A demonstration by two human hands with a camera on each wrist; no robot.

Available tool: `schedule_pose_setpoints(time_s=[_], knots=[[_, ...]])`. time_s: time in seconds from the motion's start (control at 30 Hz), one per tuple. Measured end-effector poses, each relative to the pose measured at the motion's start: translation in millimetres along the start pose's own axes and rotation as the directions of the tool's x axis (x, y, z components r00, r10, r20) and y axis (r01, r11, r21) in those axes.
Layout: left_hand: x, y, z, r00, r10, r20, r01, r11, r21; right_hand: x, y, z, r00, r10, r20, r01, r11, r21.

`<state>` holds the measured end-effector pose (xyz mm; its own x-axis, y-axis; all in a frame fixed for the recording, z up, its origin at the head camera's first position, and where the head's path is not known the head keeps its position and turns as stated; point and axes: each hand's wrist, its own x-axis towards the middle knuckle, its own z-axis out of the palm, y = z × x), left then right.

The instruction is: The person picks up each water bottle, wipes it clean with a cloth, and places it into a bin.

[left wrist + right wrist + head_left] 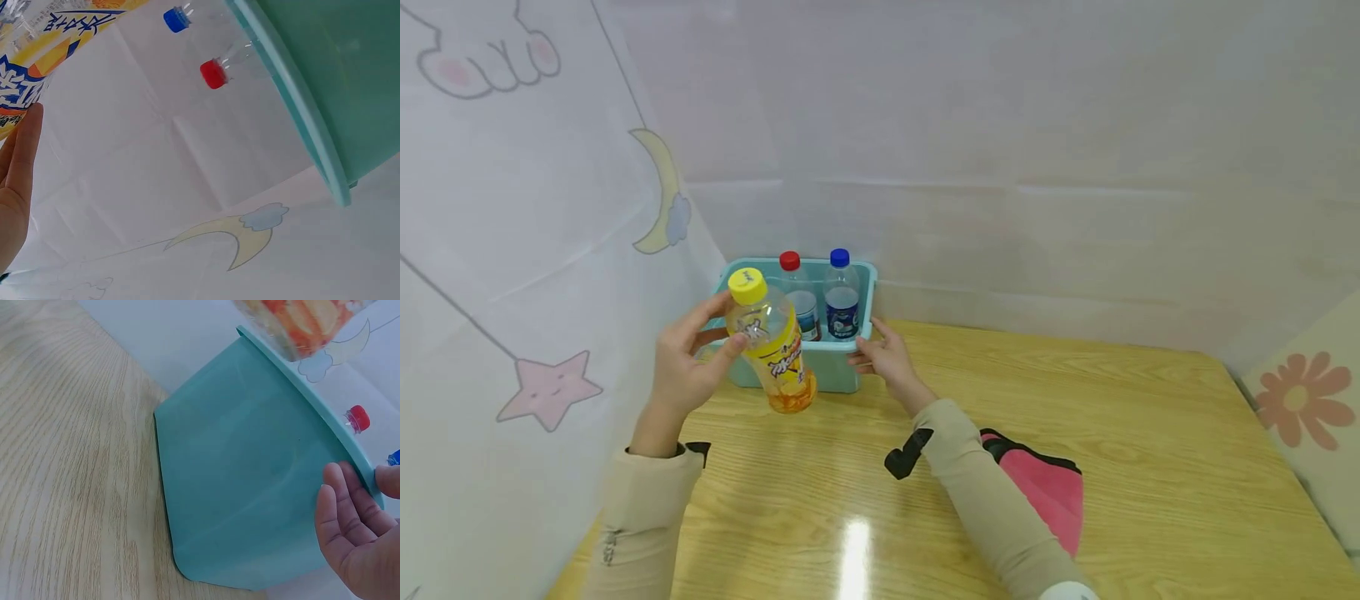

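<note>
My left hand point(687, 358) grips a drink bottle point(784, 360) with a yellow cap, a yellow label and a little orange liquid in its base. The bottle is tilted, raised over the front rim of a teal plastic bin point(838, 372). Inside the bin stand a red-capped bottle point(805, 307) and a blue-capped bottle point(842, 300). At the bin's front right corner my right hand point(889, 363) holds the rim. The right wrist view shows the thumb over the rim and the fingers point(350, 506) against the outer wall.
The bin stands on a wooden table point(1150, 467), close to a pale cloth backdrop point(1000, 167). A pink cloth item with black edging point(1048, 492) lies on the table, partly hidden by my right sleeve. Another printed cloth point(512, 208) hangs along the left side.
</note>
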<state>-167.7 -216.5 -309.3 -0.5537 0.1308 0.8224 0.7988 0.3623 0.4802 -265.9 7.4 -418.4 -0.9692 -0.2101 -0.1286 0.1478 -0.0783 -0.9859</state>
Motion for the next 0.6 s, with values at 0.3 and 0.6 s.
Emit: schedule_pose_setpoints(time_s=[0.3,0.6], knots=[[32.3,-2.8,-13.5,1.000,0.018,-0.017,-0.017,0.999,0.041,1,1,1,1.000,0.004,-0.004,-0.003,1.000,0.006],[60.8,-8.1,-32.5,0.999,-0.035,-0.029,0.039,0.990,0.138,2,2,7,1.000,-0.001,-0.009,0.001,1.000,0.000]])
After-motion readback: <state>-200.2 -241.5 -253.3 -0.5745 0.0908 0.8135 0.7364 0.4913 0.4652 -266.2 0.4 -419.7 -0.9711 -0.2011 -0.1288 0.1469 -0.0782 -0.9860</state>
